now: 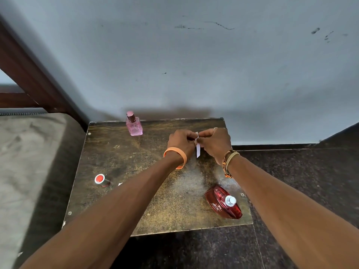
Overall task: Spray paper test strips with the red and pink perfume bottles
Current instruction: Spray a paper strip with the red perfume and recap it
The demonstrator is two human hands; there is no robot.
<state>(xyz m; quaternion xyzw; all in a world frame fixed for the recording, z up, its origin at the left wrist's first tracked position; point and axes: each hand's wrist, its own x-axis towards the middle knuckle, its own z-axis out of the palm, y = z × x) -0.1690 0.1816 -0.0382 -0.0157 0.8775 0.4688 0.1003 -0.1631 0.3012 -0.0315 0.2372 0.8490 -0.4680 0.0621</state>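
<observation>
Worn brown table against grey wall. Paper strip pinched between left hand and right hand. Pink bottle capped at 11 o'clock; red bottle uncapped at 5 o'clock. Strip-preparation step judged; a bottle is to be picked up next.

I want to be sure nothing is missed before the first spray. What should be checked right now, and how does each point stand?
1. Paper strip held: ok, pinched between left hand and right hand above the table.
2. A hand free to take a bottle: not ok, both are on the strip.
3. Red perfume bottle ready: ok, cap off, nozzle bare, near the right forearm.
4. Red cap out of the way: ok, at the table's left edge.
5. Pink perfume bottle ready: not ok, cap on, upright at the far edge.
6. Strip clean or sprayed: cannot tell.
</observation>
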